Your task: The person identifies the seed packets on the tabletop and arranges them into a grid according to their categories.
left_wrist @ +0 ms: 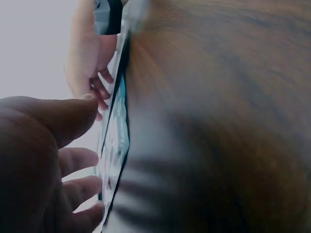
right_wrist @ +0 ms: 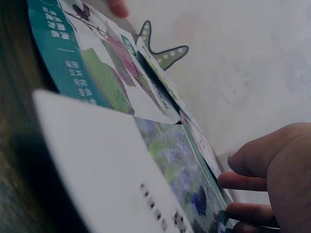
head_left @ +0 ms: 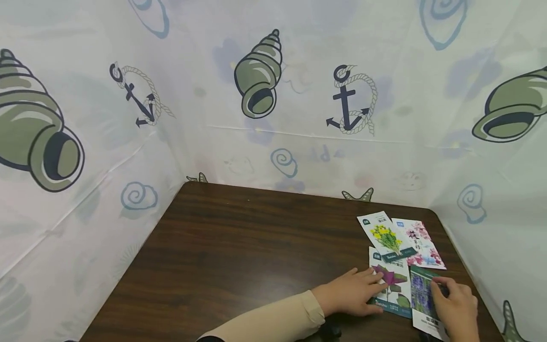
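Flower-printed seed packets lie at the right of the table. My left hand (head_left: 354,290) rests with straight, spread fingers on the packet with a purple flower (head_left: 401,279). My right hand (head_left: 459,304) is at the right side of the packet with violet-blue flower spikes (head_left: 420,294), its fingers lightly bent and fingertips on the printed face. In the right wrist view the thumb (right_wrist: 248,158) stands apart from that packet, whose white lower part (right_wrist: 97,155) is nearest the camera. Above them, a yellow-flower packet (head_left: 384,232) overlaps a pink-blossom packet (head_left: 425,244).
The dark wood-grain table (head_left: 239,247) stretches to the left of the packets. A pale curtain (head_left: 299,95) printed with shells, anchors and starfish hangs around the table's back and sides. A small black object (head_left: 330,330) shows beneath the left wrist.
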`<act>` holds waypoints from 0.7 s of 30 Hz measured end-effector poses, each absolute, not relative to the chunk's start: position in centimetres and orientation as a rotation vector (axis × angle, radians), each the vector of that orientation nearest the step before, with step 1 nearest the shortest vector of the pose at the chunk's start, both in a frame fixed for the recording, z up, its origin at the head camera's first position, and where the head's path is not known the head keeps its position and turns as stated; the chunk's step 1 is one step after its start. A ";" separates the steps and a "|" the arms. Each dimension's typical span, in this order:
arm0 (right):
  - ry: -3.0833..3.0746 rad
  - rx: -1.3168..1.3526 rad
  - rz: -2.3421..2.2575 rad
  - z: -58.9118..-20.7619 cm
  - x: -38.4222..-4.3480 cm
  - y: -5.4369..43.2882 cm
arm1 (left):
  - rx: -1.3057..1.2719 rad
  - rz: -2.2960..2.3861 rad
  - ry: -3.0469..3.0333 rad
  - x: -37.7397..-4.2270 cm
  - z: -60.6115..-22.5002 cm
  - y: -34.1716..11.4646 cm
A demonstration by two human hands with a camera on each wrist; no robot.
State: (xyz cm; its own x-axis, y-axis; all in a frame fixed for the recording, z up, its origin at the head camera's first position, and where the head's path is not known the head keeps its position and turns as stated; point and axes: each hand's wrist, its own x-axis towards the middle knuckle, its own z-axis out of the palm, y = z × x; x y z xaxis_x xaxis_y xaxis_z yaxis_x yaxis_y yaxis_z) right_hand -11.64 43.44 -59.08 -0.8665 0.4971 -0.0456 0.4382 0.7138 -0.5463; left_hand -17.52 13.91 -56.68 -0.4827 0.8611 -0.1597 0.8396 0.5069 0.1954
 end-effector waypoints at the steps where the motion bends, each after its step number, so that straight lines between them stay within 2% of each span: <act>1: -2.811 -0.765 0.863 -59.2 -11.7 43.4 | 1.449 0.119 2.509 -17.5 -56.7 13.9; 21: -2.900 -0.693 0.868 -59.0 -11.6 42.5 | 1.524 0.058 2.714 -16.9 -56.6 13.3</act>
